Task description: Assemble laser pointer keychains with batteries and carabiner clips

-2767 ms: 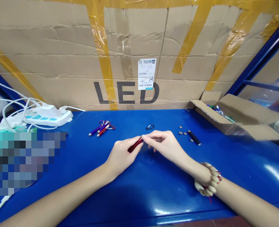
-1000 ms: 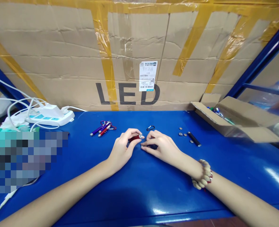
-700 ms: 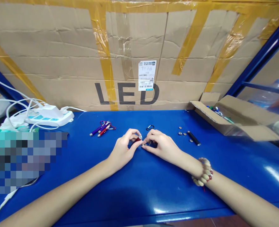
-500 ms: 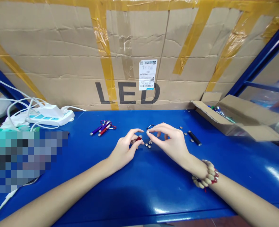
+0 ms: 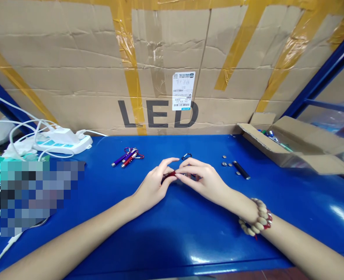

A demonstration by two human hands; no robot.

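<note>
My left hand (image 5: 151, 184) is closed around a small red metal tube (image 5: 171, 174), like the body of a mini flashlight, held just above the blue table. The thumb and fingertips of my right hand (image 5: 208, 179) are pinched at the tube's right end. Whatever lies between them is hidden. Beyond the right fingers rests a black carabiner clip (image 5: 186, 156). To the right of this hand lie several silver button cells (image 5: 224, 164) and a black tube (image 5: 241, 170).
A bundle of purple and red mini flashlights (image 5: 128, 157) with clips lies at the back left. A white power strip (image 5: 69, 146) and cables occupy the left side. An open cardboard box (image 5: 288, 151) holds small parts at the right. A large taped carton (image 5: 160, 58) stands behind the table.
My right hand has moved slightly left and down, bringing its pinched fingers from above the button cells to the red tube's end. It now covers most of those cells. My left hand stays nearly still.
</note>
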